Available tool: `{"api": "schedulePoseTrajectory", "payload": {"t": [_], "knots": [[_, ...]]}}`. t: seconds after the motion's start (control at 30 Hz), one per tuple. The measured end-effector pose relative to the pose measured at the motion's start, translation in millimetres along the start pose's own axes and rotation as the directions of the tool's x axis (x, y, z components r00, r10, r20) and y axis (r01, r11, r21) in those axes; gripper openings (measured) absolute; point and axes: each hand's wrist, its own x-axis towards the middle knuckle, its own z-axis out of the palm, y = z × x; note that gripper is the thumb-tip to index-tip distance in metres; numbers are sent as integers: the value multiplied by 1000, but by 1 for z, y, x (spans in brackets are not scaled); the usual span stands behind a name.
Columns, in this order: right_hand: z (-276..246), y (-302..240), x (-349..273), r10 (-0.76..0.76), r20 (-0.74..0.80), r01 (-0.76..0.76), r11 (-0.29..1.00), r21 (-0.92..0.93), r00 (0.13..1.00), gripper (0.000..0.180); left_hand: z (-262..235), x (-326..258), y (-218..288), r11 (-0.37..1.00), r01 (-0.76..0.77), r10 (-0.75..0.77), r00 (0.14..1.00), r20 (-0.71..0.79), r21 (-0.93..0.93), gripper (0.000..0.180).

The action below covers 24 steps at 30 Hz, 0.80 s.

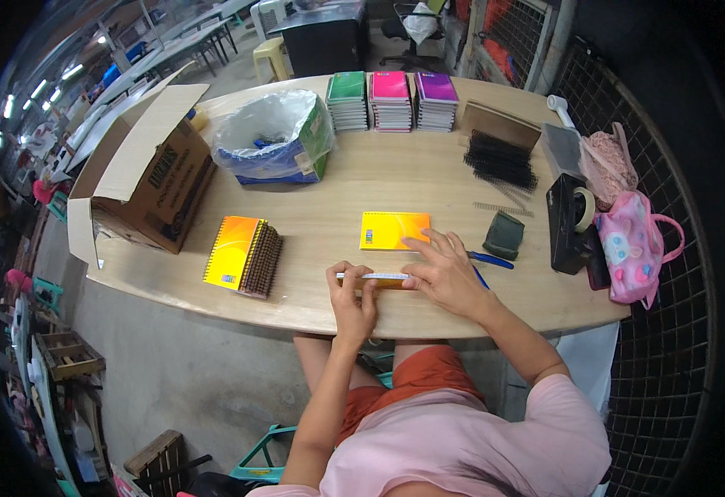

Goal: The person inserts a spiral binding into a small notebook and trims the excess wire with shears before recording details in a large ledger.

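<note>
Near the table's front edge, a small yellow notebook point(389, 282) is held on its edge, its white page edges facing up. My left hand point(352, 305) pinches its left end between thumb and fingers. My right hand point(447, 275) grips its right end at the thumb, with the other fingers reaching over a flat yellow-orange notebook point(394, 230) just beyond. Whether those fingers touch that cover I cannot tell. To the left stands a stack of yellow spiral notebooks point(242, 255), with brown coils along the side.
Blue pens point(491, 260) and a dark green block point(503, 234) lie right of my right hand. Black binding coils point(499, 161), a tape dispenser point(568, 224) and a pink bag point(631, 248) are farther right. Notebook stacks point(390, 103), a plastic-lined box point(275, 153) and a carton point(155, 178) stand behind.
</note>
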Motion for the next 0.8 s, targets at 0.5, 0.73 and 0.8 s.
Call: {"api": "schedulePoseTrajectory", "payload": {"t": [0.5,0.73,0.8], "knots": [[-70,117,-59,538,289,-600,773,204,792,55,-1,6,-3,999,-12,14,998,66,-33,45],[-5,74,-15,-183,307,-281,155,947,934,50,1,6,-10,995,-9,21,993,114,-97,50],[4,71,-6,2,481,-303,780,548,876,43,-1,7,-11,996,-23,33,993,115,-89,51]]}}
